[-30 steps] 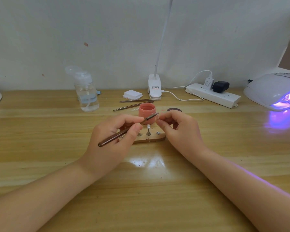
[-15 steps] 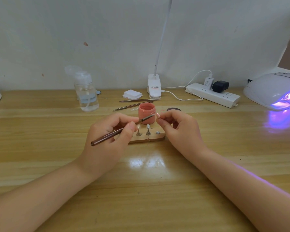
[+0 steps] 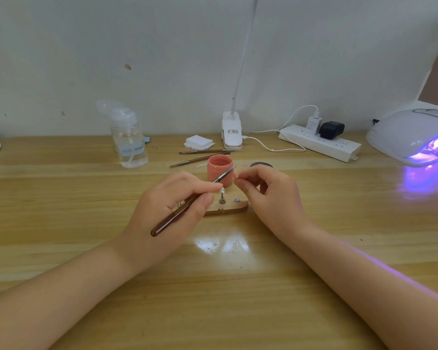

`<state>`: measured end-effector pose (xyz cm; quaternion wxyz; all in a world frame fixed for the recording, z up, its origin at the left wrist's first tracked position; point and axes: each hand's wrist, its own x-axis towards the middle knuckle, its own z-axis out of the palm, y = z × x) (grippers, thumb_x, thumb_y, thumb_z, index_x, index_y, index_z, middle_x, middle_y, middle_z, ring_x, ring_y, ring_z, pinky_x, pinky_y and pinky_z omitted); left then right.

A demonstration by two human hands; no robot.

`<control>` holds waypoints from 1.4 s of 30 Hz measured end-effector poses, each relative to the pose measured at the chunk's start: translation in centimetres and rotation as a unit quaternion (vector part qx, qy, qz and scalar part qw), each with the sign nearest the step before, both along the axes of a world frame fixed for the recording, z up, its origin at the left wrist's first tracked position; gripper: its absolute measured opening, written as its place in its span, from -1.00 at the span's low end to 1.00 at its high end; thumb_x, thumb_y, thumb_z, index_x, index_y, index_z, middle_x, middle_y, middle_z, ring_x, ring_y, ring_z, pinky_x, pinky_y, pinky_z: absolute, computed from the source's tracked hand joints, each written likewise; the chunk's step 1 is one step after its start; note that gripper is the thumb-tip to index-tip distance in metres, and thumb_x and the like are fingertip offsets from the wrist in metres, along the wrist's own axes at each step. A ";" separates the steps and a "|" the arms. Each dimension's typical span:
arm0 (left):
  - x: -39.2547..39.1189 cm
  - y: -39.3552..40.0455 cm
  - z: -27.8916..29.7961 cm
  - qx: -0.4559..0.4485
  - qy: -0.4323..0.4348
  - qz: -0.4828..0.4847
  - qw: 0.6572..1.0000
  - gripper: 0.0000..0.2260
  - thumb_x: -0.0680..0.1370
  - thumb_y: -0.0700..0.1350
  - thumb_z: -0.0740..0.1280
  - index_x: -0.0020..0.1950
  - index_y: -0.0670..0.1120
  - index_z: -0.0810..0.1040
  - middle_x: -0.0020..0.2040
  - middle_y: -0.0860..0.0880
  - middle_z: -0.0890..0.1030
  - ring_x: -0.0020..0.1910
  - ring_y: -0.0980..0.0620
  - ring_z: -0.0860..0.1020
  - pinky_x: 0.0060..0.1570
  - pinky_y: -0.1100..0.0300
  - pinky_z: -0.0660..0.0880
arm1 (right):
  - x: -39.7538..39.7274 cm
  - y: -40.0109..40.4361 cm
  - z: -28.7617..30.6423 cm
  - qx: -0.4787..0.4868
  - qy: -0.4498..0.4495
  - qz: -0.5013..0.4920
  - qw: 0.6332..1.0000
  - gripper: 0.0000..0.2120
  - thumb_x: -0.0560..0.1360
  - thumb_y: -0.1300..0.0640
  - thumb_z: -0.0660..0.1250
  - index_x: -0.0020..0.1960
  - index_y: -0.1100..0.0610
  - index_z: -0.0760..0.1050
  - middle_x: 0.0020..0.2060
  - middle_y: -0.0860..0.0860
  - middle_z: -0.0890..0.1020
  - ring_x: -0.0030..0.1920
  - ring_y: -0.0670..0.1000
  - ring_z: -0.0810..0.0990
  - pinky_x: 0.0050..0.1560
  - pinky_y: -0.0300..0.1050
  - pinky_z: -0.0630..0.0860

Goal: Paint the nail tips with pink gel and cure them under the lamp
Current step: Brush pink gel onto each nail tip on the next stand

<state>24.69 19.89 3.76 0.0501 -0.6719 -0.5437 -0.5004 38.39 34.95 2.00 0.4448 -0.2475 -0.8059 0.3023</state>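
Head view: the brush (image 3: 187,208) is gripped in the left hand (image 3: 167,210), its tip raised since a second ago to the nail tip (image 3: 236,174) pinched by the right hand (image 3: 268,195); painting is judged underway. Beyond, the pink gel pot (image 3: 220,170) stands open.

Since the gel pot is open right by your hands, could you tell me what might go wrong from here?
The left hand works the brush right beside the open pink gel pot; a nudge could tip it. The nail tip pinched in the right hand is tiny and could slip. The standing nail tip on the wooden holder could get knocked.
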 end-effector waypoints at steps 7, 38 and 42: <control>-0.3 0.1 -0.3 0.022 0.070 0.002 0.997 -0.80 0.53 -0.17 0.30 0.08 -0.17 0.64 -0.09 0.06 0.61 -0.05 0.20 0.56 0.00 0.33 0.45 | 0.0 -0.1 0.1 0.002 0.006 0.002 1.000 -0.88 0.47 0.22 0.44 -0.14 0.01 0.62 -0.28 -0.28 0.63 -0.25 -0.27 0.53 -0.21 -0.49 0.33; 0.0 -0.1 0.1 0.002 -0.242 0.052 0.969 -0.88 0.53 0.00 0.29 0.02 0.12 0.58 -0.13 0.11 0.67 -0.12 0.08 0.62 -0.12 0.25 0.55 | 0.1 -0.2 0.6 -0.086 0.010 -0.033 0.996 -0.98 0.48 0.16 0.42 -0.12 0.10 0.63 -0.39 -0.17 0.56 -0.37 -0.25 0.49 -0.28 -0.40 0.34; -0.6 0.3 -0.3 -0.001 -0.336 0.100 0.936 -0.91 0.60 -0.07 0.30 0.06 0.05 0.59 -0.12 0.17 0.67 0.00 0.17 0.62 0.10 0.20 0.51 | 0.4 -0.1 0.9 -0.119 -0.008 -0.027 0.992 -0.93 0.45 0.11 0.44 -0.21 0.07 0.64 -0.43 -0.15 0.57 -0.39 -0.22 0.48 -0.24 -0.30 0.40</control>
